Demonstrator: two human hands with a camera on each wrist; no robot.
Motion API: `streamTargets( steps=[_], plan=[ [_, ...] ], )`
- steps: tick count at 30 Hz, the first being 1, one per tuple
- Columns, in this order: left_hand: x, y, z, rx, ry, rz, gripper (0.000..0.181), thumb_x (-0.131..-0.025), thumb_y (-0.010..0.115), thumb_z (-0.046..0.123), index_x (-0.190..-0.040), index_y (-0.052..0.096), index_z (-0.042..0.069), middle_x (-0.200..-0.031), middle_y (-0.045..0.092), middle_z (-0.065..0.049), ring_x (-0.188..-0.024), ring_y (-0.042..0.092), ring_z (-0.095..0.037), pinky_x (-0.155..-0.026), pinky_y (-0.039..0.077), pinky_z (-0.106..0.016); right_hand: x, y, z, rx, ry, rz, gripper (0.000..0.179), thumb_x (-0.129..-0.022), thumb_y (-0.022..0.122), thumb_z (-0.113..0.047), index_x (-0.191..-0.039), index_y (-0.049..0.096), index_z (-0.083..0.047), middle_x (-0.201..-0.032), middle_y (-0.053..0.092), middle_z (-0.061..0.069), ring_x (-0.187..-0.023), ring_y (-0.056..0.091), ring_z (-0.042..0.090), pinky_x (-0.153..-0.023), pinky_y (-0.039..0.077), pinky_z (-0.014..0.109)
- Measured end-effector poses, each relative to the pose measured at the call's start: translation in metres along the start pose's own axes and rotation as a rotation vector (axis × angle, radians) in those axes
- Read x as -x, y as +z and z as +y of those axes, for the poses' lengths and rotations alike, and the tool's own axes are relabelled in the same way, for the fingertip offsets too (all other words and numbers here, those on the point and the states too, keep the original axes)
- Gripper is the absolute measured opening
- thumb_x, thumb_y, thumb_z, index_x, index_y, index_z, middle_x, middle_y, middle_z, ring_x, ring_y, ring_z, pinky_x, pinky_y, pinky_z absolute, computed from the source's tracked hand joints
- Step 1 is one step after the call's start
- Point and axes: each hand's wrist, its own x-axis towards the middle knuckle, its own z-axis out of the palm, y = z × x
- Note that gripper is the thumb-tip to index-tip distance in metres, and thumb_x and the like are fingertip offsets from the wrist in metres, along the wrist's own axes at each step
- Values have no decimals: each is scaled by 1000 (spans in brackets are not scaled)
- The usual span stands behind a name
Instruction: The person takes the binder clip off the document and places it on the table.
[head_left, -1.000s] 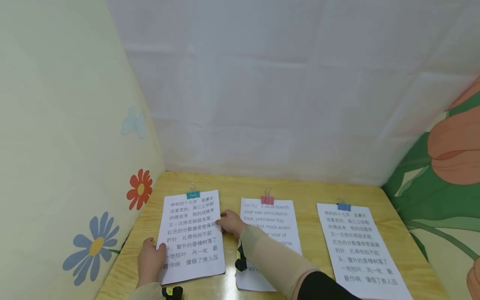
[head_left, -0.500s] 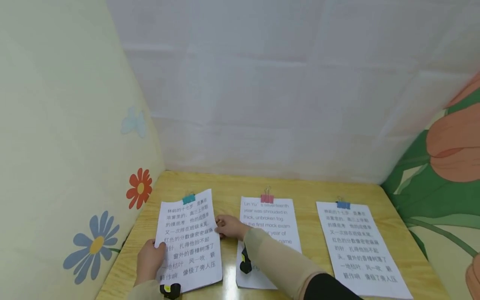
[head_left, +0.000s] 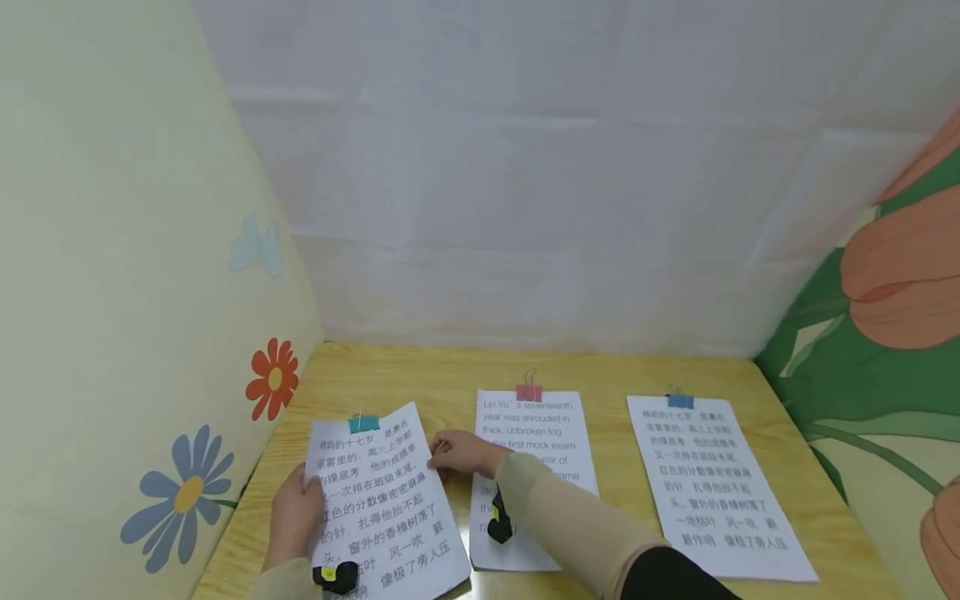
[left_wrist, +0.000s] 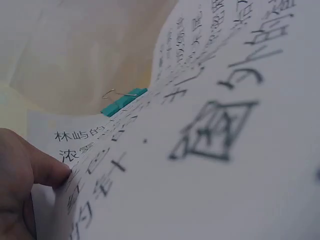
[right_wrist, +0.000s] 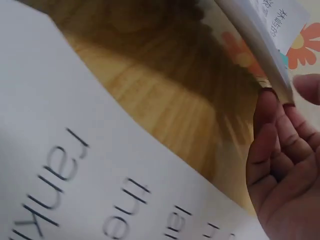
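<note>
A stack of printed paper [head_left: 382,500] with a teal binder clip [head_left: 363,424] at its top is tilted up off the table on the left. My left hand [head_left: 295,512] grips its left edge; the left wrist view shows the thumb on the printed face and the sheet bowing up beside it. At the opposite edge, my right hand [head_left: 468,454] pinches the stack. Seen from the right wrist, that hand's fingers [right_wrist: 287,132] lie under the paper edge, with the thumb [right_wrist: 307,87] over the other side.
Beneath my right forearm lies an English-text paper stack [head_left: 532,425] with a pink binder clip [head_left: 528,392]. Farther right is another stack [head_left: 712,492] with a blue clip [head_left: 680,401]. The wooden table [head_left: 615,375] meets a white backdrop [head_left: 480,208] and painted side walls.
The teal-clipped stack has been lifted and drawn toward me, its top edge now lower in view and its face turned. Both hands stay at its edges; the other stacks have not moved.
</note>
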Motion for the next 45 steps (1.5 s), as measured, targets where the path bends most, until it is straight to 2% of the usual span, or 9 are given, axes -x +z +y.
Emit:
streamTargets(
  steps=[5, 9, 12, 18, 22, 27, 33, 40, 45],
  plan=[
    [0, -6, 2, 19, 38, -72, 49, -109, 33, 15, -153, 35, -7, -103, 62, -19, -77, 61, -25, -64, 49, -36, 1, -15, -14, 27, -45, 148, 47, -100, 67, -27, -138, 55, -2, -115, 66, 8, -101, 64, 24, -84, 54, 38],
    [3, -9, 7, 16, 79, -133, 46, -111, 36, 17, -152, 40, -3, -101, 64, -16, -75, 62, -23, -63, 51, -35, 3, -28, -31, 145, -149, 247, 57, -103, 64, -33, -148, 48, -2, -138, 56, 17, -124, 56, 30, -103, 49, 46],
    [8, -11, 13, 4, 95, -161, 46, -112, 36, 21, -153, 39, 0, -99, 65, -14, -74, 63, -23, -62, 52, -35, 5, -33, -45, 235, -209, 252, 63, -103, 63, -39, -153, 45, -5, -148, 50, 16, -134, 50, 30, -111, 42, 48],
    [20, -17, 29, -10, 167, -160, 47, -113, 38, 25, -154, 39, 3, -97, 66, -12, -71, 63, -22, -59, 53, -35, 9, -38, -65, 308, -236, 195, 76, -101, 63, -49, -161, 34, -12, -162, 37, 8, -147, 38, 26, -119, 32, 48],
    [27, -19, 37, 15, 217, -191, 46, -112, 40, 24, -154, 41, 7, -92, 67, -12, -66, 64, -24, -56, 54, -35, 9, -42, -71, 277, -252, 143, 77, -102, 62, -48, -163, 29, -16, -164, 36, 7, -147, 39, 25, -119, 32, 46],
    [32, -17, 43, 16, 235, -228, 44, -112, 40, 18, -154, 42, 6, -92, 67, -10, -67, 63, -24, -56, 53, -32, 8, -41, -69, 160, -244, 46, 66, -105, 60, -39, -161, 36, -13, -156, 47, 6, -139, 49, 23, -113, 41, 38],
    [35, -12, 42, 34, 239, -245, 44, -112, 40, 15, -154, 43, 7, -92, 66, -10, -66, 64, -24, -55, 53, -32, 10, -41, -64, 93, -239, 54, 47, -107, 59, -32, -148, 54, -11, -146, 57, 4, -131, 56, 21, -109, 45, 39],
    [37, -9, 40, 34, 239, -271, 44, -111, 42, 16, -154, 43, 4, -97, 67, -9, -70, 64, -22, -58, 54, -31, 12, -45, -57, -114, -183, 28, 35, -111, 47, -28, -128, 69, -6, -142, 61, 9, -132, 55, 25, -116, 37, 47],
    [39, -8, 40, 40, 243, -286, 44, -111, 43, 16, -154, 43, 5, -97, 67, -8, -69, 64, -22, -58, 55, -32, 11, -47, -52, -151, -197, -20, 33, -111, 49, -26, -122, 70, -4, -131, 66, 6, -122, 60, 19, -109, 44, 39]
  ],
)
